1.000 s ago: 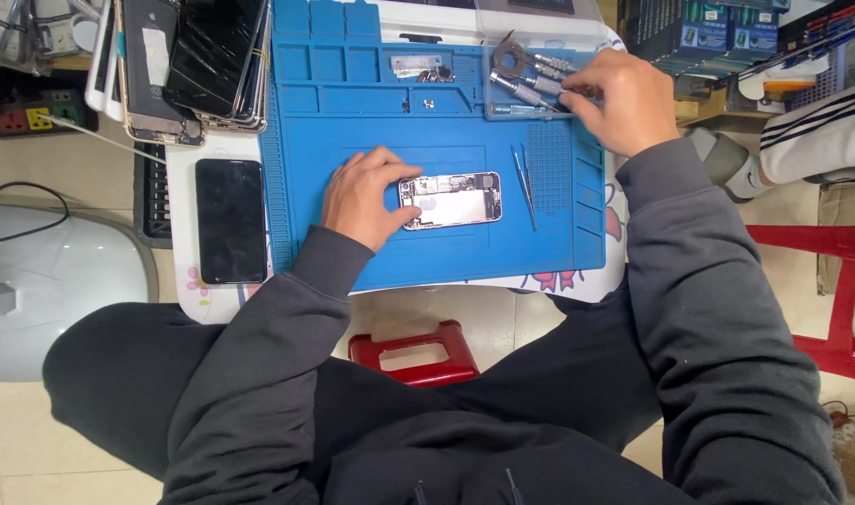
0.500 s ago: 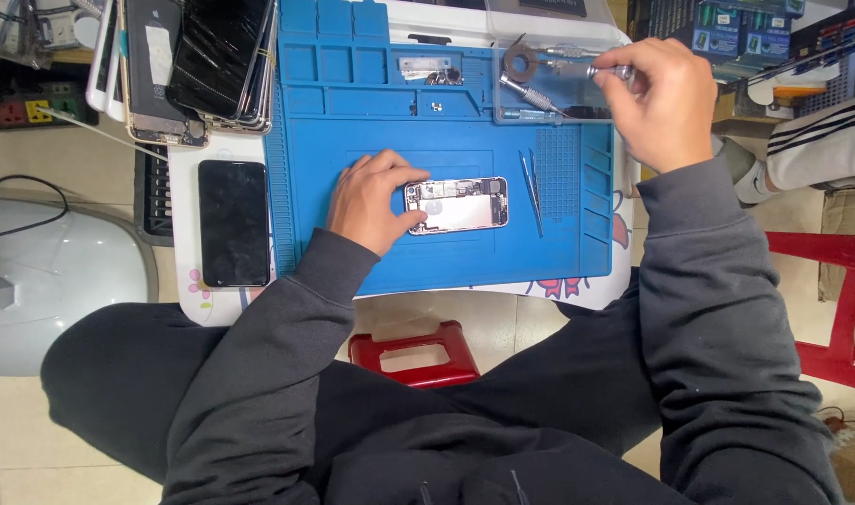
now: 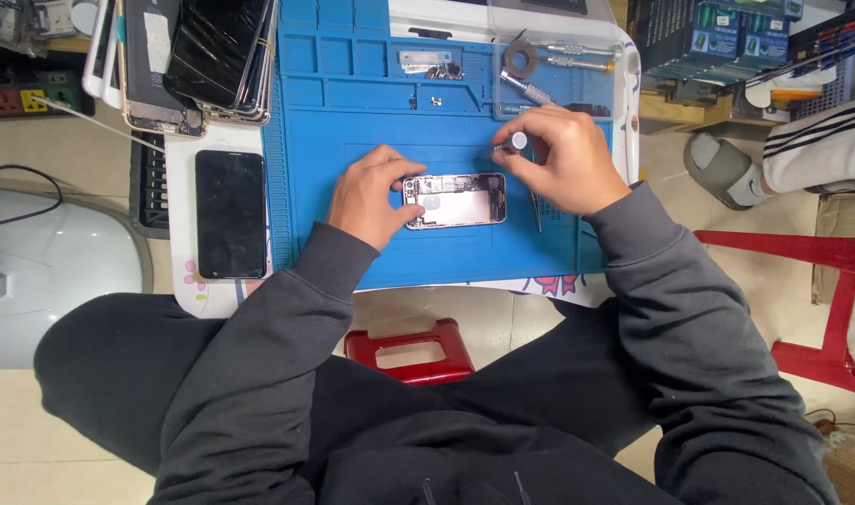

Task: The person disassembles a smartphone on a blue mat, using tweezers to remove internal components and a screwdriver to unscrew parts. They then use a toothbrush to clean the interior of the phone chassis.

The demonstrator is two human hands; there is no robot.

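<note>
1. Tabletop (image 3: 224, 297): small and white, set low before the seated person, so everything lies within arm's reach.
2. Blue mat (image 3: 353, 112): covers most of the tabletop; its ridged trays along the far edge hold loose parts apart from the work area.
3. Stack of phones (image 3: 194, 56): piled off the mat's far-left corner, out of the way.
4. Black phone (image 3: 230, 213): lies flat, screen up, just left of the mat.
5. Open phone (image 3: 454, 200): lies flat mid-mat, insides up, long side across, between both hands.
6. Left hand (image 3: 371, 196): curled over the phone's left end, fingers pressing it, apparently to keep it from sliding.
7. Right hand (image 3: 563, 164): closed on a screwdriver (image 3: 514, 143), cap end up, just beyond the phone's right end.
8. Tweezers (image 3: 535, 208): lying beside the phone's right edge, handy.
9. Tools in the clear tray (image 3: 549, 65): parked far right.
</note>
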